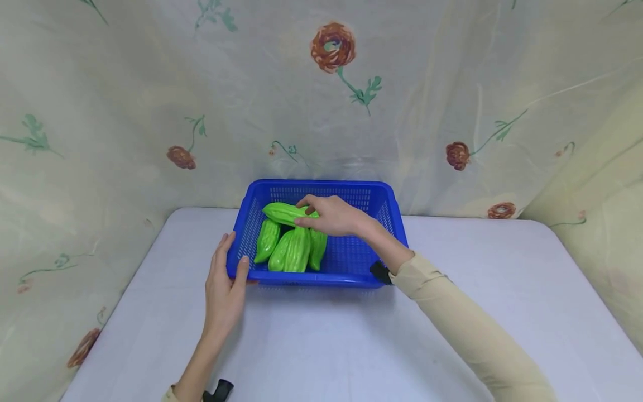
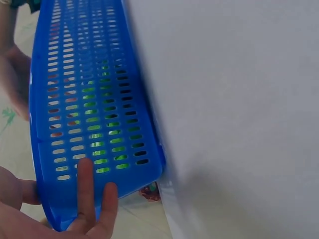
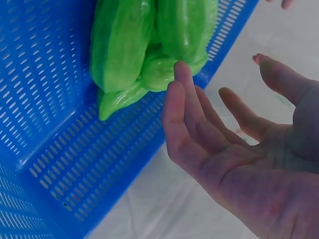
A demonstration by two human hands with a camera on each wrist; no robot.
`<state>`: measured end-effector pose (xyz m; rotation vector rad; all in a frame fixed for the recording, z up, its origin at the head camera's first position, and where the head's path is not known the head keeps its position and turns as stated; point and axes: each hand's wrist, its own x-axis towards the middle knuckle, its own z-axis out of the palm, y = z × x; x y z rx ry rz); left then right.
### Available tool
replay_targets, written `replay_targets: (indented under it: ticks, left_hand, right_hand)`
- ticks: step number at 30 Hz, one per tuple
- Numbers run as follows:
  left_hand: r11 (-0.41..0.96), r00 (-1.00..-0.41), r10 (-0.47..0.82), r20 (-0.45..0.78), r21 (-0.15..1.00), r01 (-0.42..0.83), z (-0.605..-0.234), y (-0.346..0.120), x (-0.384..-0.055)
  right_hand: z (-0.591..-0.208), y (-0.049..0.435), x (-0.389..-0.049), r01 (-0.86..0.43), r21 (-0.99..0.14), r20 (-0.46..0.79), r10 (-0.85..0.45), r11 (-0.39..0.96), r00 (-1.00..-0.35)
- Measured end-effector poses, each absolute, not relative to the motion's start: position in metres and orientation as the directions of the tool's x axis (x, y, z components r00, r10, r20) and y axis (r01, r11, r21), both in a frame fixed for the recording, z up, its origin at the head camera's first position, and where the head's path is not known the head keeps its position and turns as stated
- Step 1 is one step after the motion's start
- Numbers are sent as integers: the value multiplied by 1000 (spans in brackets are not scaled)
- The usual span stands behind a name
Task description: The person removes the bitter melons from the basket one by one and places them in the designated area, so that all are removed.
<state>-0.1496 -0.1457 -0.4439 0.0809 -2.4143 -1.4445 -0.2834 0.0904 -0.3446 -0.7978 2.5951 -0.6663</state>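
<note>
blue basket: it sits at the far edge of the white table (image 1: pixel 311 340), at 12 o'clock of the head view; its rim (image 1: pixel 341 279) runs all round, and its walls and floor are slotted.
green gourds: at least five ridged gourds (image 1: pixel 298 248) lie in the basket from 7 round to 11 o'clock; the upper gourd (image 1: pixel 281 213) lies crosswise at 11 o'clock, the others point roughly toward the person.
left hand: at the basket's 8 o'clock corner the left hand (image 1: pixel 224 290) holds on, thumb by the rim and fingers fairly straight along the outside.
right hand: the right hand (image 1: pixel 334 216) reaches over the rim from 4 o'clock, its fingertips at the upper gourd's 3 o'clock end; thumb and fingers are bent and stand apart, pinching nothing.
head view alone: the whole layout, with the cream sleeve (image 1: pixel 467 318) at 5 o'clock.
left wrist view alone: two fingers (image 2: pixel 85 194) laid on the basket's outer wall, green showing through the slots.
right wrist view alone: the gap between right thumb and fingers, and a fingertip overlapping a gourd; whether it touches, i cannot tell.
markings: small dark marks on the near rim at 6 o'clock, too small to read; the cloth backdrop (image 1: pixel 412 100) bears printed red-brown flowers.
edges and room: the basket floor shows at 3 to 4 o'clock; tabletop spreads at 3, 6 and 9 o'clock; the backdrop stands just behind the basket at 12.
</note>
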Motion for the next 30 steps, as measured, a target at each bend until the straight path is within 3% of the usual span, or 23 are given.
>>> replay_targets:
  ticks: [11,17,30]
  left_hand:
    - [506,-935,-168,312,841,190,-453,-146,-156]
    - [592,-955,-121,272,791,151,-454,-147,-157]
    - [617,-969,-110,221,780,108,-454,-149,-155]
  right_hand:
    - [-349,89,-294,-442,-506,-256,-618,741,-743]
    - [-351,82,-296,-423,-495,-306,-607,759,-733]
    - [-352,70,-287,-242,-551,-420,-516,799,-747]
